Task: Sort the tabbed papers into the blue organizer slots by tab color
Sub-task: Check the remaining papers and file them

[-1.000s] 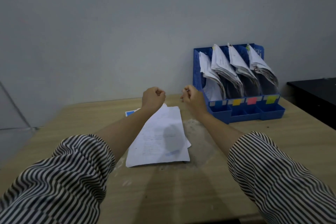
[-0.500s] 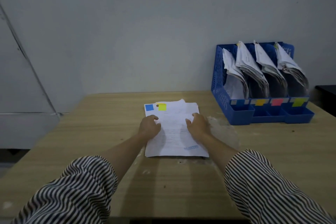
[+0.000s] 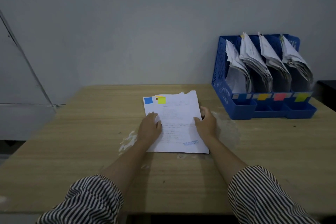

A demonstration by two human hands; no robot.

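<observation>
We see a wooden table against a grey wall. At its far right stands the blue organizer, four slots stuffed with papers, coloured labels across the front. At the table's middle lies the stack of tabbed papers, a blue tab and a yellow-green tab at its top left corner. Our left hand rests flat on the stack's left edge, fingers relaxed. Our right hand grips the right edge, thumb on top, fingers curled at the side.
</observation>
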